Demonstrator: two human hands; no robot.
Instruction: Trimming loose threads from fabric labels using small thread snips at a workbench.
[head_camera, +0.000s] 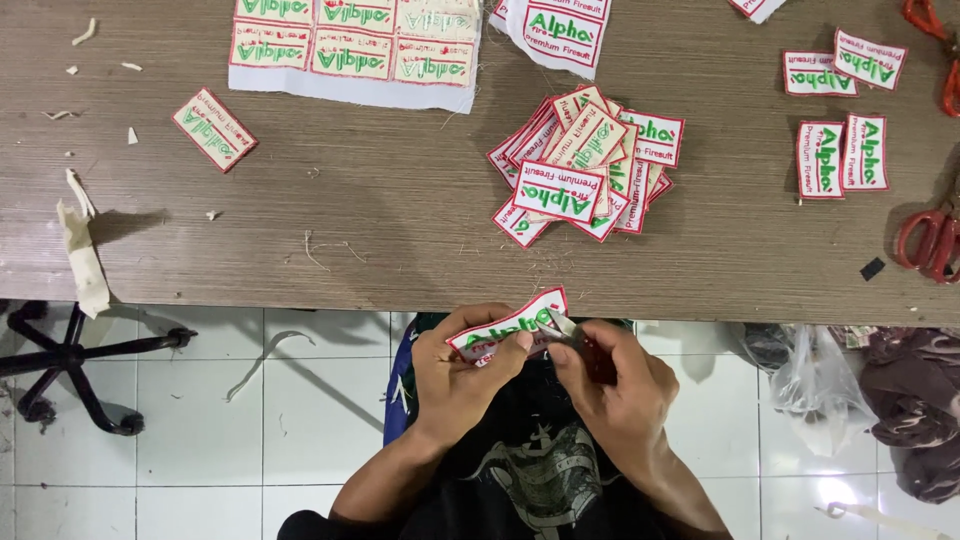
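Grey-brown wood grain is covering the tabletop (380, 200), which is spanning the whole width of the view, its near edge running just above the hands. At the far edge, left of the middle, one white uncut sheet (355, 50) is lying flat and showing six red-bordered patches; a second, smaller sheet (560, 30) is hanging into view at the far edge near the middle. One heap of cut patches (585, 165) is sitting right of the middle, too overlapped to count exactly. Four loose patches (843, 110) are lying toward the right edge in two pairs, and one single patch (213, 129) is lying alone toward the left. Red-handled scissors (928, 243) are resting at the right edge. A strip of pale backing (82, 245) is drooping over the near left edge, and small scraps are dotting the far left corner. A broad bare stretch is lying open between the single patch and the heap, reaching to the near edge.

Below the near edge, over the person's lap and the white tiled floor (300, 400), the left hand (462, 372) is pinching one white patch with a red border (505, 325), fingers clamped on it. The right hand (600, 385) is closing around small snips (568, 330), whose blades are meeting the patch's right end.
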